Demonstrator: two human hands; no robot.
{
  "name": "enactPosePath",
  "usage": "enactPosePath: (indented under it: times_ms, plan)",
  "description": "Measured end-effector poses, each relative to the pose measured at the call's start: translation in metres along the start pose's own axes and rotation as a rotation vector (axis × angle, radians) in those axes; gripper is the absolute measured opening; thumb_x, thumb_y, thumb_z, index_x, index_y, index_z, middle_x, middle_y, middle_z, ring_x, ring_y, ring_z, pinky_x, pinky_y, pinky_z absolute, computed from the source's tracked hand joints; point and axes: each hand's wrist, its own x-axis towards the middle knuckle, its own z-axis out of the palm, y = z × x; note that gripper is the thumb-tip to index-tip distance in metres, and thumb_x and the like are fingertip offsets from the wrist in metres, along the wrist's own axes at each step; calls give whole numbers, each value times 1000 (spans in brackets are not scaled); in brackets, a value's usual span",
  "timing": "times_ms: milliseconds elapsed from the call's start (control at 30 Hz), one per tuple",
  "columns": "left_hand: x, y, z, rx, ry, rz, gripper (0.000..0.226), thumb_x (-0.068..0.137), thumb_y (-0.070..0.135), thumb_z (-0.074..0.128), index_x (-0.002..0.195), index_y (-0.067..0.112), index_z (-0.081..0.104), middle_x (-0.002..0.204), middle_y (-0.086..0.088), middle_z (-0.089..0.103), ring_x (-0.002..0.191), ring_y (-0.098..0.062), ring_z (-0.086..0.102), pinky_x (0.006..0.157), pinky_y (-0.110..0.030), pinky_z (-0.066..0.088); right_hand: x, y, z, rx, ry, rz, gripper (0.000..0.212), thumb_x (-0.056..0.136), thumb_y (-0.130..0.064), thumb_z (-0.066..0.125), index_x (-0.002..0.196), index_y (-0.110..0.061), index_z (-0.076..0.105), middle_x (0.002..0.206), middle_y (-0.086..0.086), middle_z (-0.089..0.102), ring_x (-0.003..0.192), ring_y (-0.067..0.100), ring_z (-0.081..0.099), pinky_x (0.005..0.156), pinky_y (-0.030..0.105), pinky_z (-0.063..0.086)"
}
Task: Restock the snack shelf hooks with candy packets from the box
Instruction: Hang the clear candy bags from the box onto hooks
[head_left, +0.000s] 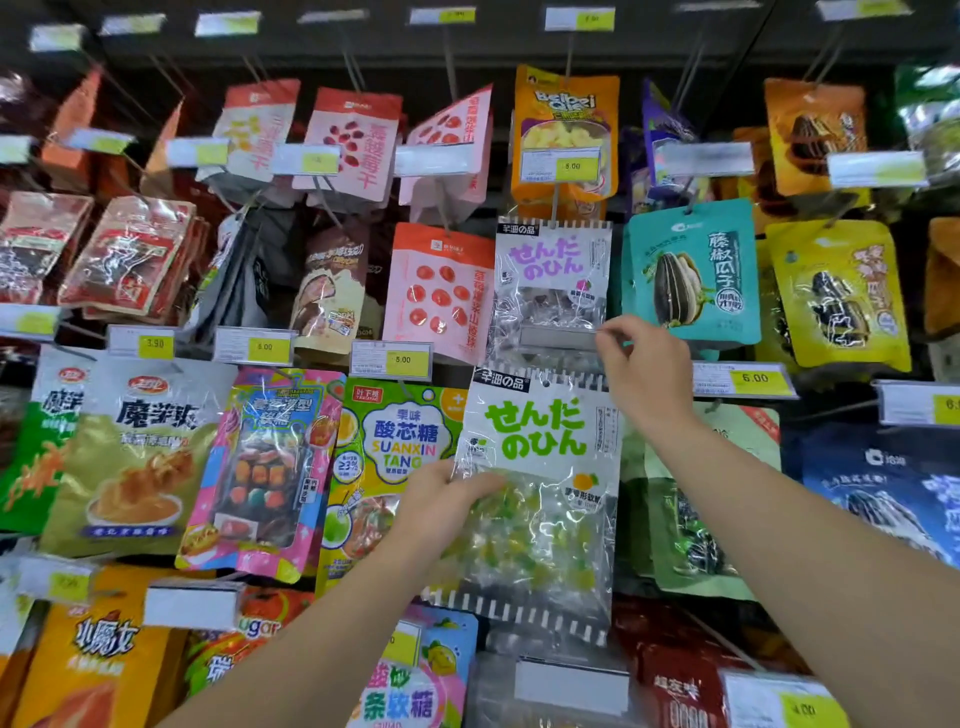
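Packet (537, 488) upright, long axis vertical, in both hands.

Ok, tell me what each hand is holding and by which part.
Left hand grips the green-lettered candy packet at its left edge, mid-height. Right hand is at the packet's top right corner, fingers curled; its hold there cannot be told.

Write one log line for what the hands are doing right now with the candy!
left hand holds green-lettered candy packet | right hand at packet's top right corner, by the hook | purple-lettered packet hangs above
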Motion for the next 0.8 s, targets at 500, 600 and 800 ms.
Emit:
enactPosePath:
  times_ms: [500,600,800]
  plan:
    - [1,12,29,-79,-64,-114,29,88,29,68,86,19,40,89,7,40,91,-19,47,86,-34,33,-4,-2,-5,-7,-29,3,18,98,-24,53,100,-16,69,91,0,70,77,20,60,64,30,43]
    - [1,9,28,-94,-21,-149,35,84,32,70,111,14,55,112,-1,53,103,-23,53,89,-36,36,-5,-2,-5,-11,-39,4,17,98,-24,54,101,-17,69,93,-1,70,77,19,60,66,30,44]
    - [4,22,21,-9,-32,-192,54,84,31,71,127,6,52,117,-6,54,105,-26,52,91,-38,40,-3,-2,-5,-17,-52,7,16,98,-25,55,102,-18,69,94,-2,69,74,18,58,64,29,41]
